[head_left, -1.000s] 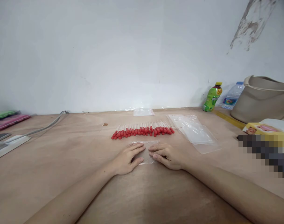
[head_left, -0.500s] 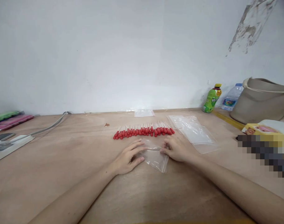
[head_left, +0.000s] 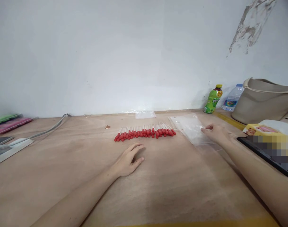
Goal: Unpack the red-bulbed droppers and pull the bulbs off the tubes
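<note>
Blur smears the clear bags [head_left: 188, 127] at the right hand [head_left: 214, 133]; pixelation masks a black-edged device [head_left: 268, 155].

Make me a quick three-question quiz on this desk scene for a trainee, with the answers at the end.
1. True or false: the right hand is nearer the clear bags than the left hand is.
2. The bottle nearest the grey container has which cap? A yellow, B blue, C red.
3. Fill in: the sticks' ends farther from the wall are ____.

Key: 1 true; 2 B; 3 red.
</note>
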Motion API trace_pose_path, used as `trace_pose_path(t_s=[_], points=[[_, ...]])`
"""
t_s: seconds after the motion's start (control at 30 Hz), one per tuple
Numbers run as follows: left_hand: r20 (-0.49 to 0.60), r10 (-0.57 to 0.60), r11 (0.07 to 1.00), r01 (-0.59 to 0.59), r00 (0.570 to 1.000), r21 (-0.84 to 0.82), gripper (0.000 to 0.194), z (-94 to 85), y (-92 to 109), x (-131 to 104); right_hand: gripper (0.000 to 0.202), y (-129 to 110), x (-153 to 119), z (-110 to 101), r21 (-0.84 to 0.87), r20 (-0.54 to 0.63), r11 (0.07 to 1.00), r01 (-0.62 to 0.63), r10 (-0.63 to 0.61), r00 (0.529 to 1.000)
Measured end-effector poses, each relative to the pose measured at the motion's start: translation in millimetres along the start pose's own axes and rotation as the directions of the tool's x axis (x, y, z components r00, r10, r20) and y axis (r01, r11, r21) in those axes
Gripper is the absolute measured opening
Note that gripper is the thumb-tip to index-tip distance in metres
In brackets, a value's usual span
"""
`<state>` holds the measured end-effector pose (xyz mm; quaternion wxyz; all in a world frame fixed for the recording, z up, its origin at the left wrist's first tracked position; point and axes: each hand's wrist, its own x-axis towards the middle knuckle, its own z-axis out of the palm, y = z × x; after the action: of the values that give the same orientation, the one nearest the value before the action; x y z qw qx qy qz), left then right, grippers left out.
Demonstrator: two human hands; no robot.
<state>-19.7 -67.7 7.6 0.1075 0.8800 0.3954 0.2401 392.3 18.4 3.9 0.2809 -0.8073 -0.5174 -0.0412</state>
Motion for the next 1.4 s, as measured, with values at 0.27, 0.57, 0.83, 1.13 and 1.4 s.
trace_pose_path(t_s=[0.27,0.57,0.83,1.13,1.4], points=[[0.07,-0.018,1.0,0.016,0.997,0.022,0.038,2.9,-4.6,1.4,0.024,-72.8,-68.2,-0.9,0.193,-0.402,0.785,0.588,-0.484,0.777],[0.027,0.02,0.999,-0.021,0.999,0.034,0.038,4.2,-6.1,1.3,0.044,-131.8,-127.7,14.3,0.571,0.162,0.267,0.776,-0.964,0.212],[-0.447,-0.049,0.94,0.192,0.893,0.281,0.02,11.9,-18.7,28.8,0.04,-132.2,-122.5,18.4,0.619,0.166,0.325,0.715,-0.944,0.285],[-0.562,-0.046,0.83,0.345,0.826,0.439,0.022,23.6,-32.7,76.0,0.036,-130.8,-122.8,22.8,0.602,0.082,0.269,0.752,-0.957,0.277],[-0.652,-0.096,0.86,0.393,0.752,0.327,0.02,24.3,-34.3,78.0,0.034,-130.7,-123.7,20.1,0.567,0.068,0.259,0.782,-0.961,0.269]])
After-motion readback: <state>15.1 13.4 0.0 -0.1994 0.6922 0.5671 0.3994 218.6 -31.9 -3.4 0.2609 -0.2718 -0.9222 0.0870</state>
